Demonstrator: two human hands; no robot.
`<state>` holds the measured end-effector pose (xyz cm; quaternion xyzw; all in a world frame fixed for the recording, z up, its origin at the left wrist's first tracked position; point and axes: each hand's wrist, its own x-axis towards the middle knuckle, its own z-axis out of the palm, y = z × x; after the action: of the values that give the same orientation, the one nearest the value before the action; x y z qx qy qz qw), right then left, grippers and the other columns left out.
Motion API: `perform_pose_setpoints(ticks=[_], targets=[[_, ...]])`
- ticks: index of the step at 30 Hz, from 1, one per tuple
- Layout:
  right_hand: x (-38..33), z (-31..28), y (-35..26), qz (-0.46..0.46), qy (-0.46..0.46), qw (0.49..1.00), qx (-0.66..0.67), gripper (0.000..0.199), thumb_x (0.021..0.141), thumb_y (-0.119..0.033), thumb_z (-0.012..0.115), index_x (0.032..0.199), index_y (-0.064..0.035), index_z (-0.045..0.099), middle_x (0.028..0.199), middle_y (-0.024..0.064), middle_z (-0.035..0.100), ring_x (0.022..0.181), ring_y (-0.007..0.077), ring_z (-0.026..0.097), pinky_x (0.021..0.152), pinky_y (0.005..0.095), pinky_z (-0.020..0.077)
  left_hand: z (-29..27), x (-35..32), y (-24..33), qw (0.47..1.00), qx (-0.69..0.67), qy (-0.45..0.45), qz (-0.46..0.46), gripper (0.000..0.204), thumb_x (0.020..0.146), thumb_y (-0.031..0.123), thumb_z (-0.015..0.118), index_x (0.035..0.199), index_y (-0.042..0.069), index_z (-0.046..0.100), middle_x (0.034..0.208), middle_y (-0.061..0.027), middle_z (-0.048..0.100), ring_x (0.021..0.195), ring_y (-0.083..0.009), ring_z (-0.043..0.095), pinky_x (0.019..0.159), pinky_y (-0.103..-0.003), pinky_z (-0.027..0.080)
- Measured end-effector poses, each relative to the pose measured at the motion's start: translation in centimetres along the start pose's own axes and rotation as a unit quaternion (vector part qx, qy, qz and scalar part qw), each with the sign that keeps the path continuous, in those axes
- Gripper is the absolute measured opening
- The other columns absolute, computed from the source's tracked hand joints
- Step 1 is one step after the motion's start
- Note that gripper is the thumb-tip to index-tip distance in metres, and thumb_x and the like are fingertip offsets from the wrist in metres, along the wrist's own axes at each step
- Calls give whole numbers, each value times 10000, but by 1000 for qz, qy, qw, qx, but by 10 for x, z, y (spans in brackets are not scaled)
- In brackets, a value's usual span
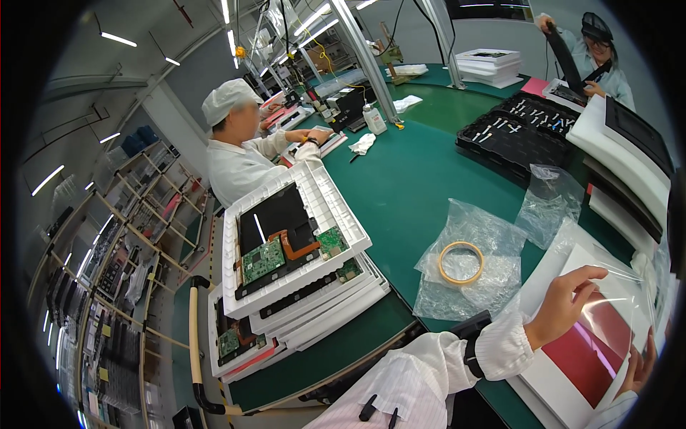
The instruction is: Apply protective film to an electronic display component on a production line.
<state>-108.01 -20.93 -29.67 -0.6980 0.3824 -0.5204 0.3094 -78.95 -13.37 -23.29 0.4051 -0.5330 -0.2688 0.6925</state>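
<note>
The person's left hand (564,304) has fingers curled over the top edge of a clear film (607,314), pinching it where it lies over a red sheet (589,354). That sheet sits on a white panel (564,386) at the near right of the green table (421,179). The right hand (639,368) is down at the film's right edge, fingers against it; most of the hand is cut off by the rim, so I cannot tell how firmly it grips.

Just left of the panel lies a crumpled plastic bag (464,268) with a tape ring (461,262) resting on it. A second bag (550,200) lies behind, near a black tray (522,132) of small parts.

Further left stands a stack of white foam trays (300,250), the top one holding a dark panel with green circuit boards (264,259) and an orange flex cable.

At the far left side a co-worker in white (239,154) leans over the table. Another person (589,61) at the far right holds up a dark strip
</note>
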Motion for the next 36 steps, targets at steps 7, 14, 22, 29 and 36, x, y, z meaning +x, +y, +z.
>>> perform_pose_setpoints(ticks=[7, 14, 22, 29, 36], targets=[[3, -2, 14, 70, -36, 997, 28, 442, 908, -100, 468, 1338, -85, 368, 1359, 133, 398, 939, 155, 555, 815, 239, 441, -4, 0, 5, 996, 8, 14, -88, 310, 867, -6, 481, 1177, 10, 486, 989, -130, 604, 625, -130, 597, 583, -216, 471], [1, -15, 18, 122, -49, 991, 32, 469, 915, -126, 473, 1366, -109, 345, 1366, 126, 394, 830, 120, 579, 739, 202, 461, 2, -1, -10, 994, 43, 26, -96, 368, 857, 8, 492, 1218, 30, 422, 993, -143, 570, 517, -115, 532, 516, -236, 440], [-3, -8, 5, 129, -6, 992, 0, 466, 932, -191, 470, 1374, -129, 338, 1367, 91, 400, 769, 82, 561, 695, 198, 477, 2, -2, -14, 996, 49, 33, -67, 390, 847, -16, 484, 1228, 25, 409, 1149, -186, 524, 610, -146, 571, 546, -244, 454], [0, -13, -1, 155, -59, 986, -7, 422, 947, -202, 446, 1357, -127, 378, 1325, 39, 449, 771, 62, 550, 706, 174, 456, -3, 0, 1, 992, 62, 12, -112, 429, 828, -53, 477, 1243, 31, 406, 1225, -148, 502, 649, -159, 580, 578, -246, 454], [0, -14, -4, 105, -30, 992, -54, 423, 945, -192, 450, 1356, -117, 385, 1324, 43, 457, 793, 64, 539, 719, 178, 435, 1, -2, -5, 997, 74, 2, -35, 423, 805, -112, 457, 1202, 36, 459, 1289, -134, 464, 879, -193, 607, 666, -247, 494]])
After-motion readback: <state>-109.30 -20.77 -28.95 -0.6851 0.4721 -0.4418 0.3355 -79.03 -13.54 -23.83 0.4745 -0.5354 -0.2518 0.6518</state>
